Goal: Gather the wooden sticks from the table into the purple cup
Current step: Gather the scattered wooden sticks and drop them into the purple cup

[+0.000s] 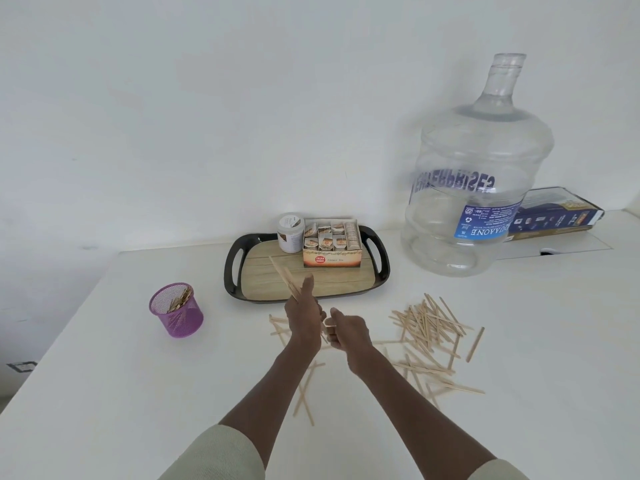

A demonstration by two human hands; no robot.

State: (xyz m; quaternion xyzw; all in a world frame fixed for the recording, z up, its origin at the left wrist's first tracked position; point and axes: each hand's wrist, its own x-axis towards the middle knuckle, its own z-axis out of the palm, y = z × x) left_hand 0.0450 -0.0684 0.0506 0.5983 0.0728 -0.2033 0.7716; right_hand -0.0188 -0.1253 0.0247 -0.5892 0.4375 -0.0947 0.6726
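1 water jug (pixel 474 188) far R of grip. 1 purple cup (pixel 177 310) L, sticks inside, count unclear. Left hand (pixel 304 315) grips several sticks (pixel 284 276); right hand (pixel 346 331) curled, contents hidden. Loose sticks (pixel 427 323) R, uncountable.

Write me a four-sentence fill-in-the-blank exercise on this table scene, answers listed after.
1. The left hand grips a bundle of wooden ____.
2. The purple mesh cup stands to the ____ of the black wood-patterned tray.
3. The open ginger tea box sits on the ____.
4. The big clear plastic water jug stands ____.

Answers: sticks; left; tray; upright
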